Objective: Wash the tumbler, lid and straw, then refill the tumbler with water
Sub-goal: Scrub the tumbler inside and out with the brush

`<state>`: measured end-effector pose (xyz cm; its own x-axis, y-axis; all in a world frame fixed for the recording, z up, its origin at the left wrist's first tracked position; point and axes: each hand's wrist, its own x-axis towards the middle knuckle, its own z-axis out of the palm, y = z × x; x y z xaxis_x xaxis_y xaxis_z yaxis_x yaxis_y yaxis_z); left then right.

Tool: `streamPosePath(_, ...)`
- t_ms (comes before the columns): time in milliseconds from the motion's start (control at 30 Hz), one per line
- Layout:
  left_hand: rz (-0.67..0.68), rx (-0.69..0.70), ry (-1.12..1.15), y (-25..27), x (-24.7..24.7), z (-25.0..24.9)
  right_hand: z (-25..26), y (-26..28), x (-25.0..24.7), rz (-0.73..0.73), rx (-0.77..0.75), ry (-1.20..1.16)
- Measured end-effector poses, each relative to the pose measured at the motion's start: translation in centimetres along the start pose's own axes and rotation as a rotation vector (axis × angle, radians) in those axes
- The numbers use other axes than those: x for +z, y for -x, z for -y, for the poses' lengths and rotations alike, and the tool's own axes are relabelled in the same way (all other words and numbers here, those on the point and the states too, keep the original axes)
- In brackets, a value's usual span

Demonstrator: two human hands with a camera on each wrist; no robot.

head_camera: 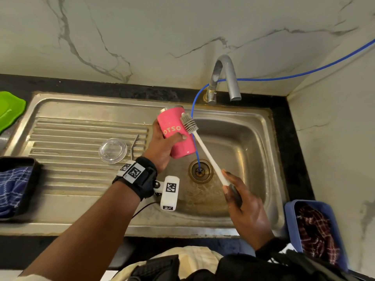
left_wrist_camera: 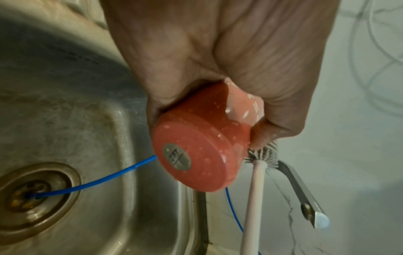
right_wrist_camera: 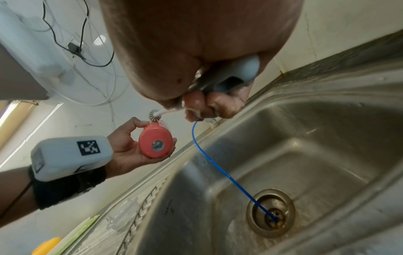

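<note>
My left hand (head_camera: 162, 145) grips the pink tumbler (head_camera: 176, 132) above the sink basin, tilted with its open mouth toward the back wall. From the left wrist view its wet base (left_wrist_camera: 196, 155) faces the camera. My right hand (head_camera: 241, 201) holds the handle of a white bottle brush (head_camera: 205, 151). The grey bristle head (head_camera: 188, 123) lies against the outside of the tumbler near its rim. The clear lid (head_camera: 112, 150) lies flat on the ribbed drainboard. The bent metal straw (head_camera: 134, 146) lies beside it, to its right.
The tap (head_camera: 225, 78) stands at the back of the steel sink (head_camera: 263, 159), with no water running. A blue tube (head_camera: 194, 110) runs from the wall into the drain (head_camera: 200, 171). A blue tub with cloth (head_camera: 316, 230) sits right, a dark tub (head_camera: 16, 185) and green board (head_camera: 10, 110) left.
</note>
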<state>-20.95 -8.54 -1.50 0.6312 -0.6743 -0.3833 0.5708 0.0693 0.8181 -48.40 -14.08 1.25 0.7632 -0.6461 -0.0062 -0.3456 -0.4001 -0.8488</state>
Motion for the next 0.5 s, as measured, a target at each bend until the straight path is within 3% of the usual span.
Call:
streamPosePath(167, 0.091, -0.043, -0.063, 1.0, 0.9, 0.8, 0.8, -2.2, 0.0, -0.038, 0.029, 0.006)
streamPosePath(500, 0.038, 0.006, 0.014, -0.3, 0.1, -0.2, 0.5, -0.3, 0.2, 0.012, -0.003, -0.023)
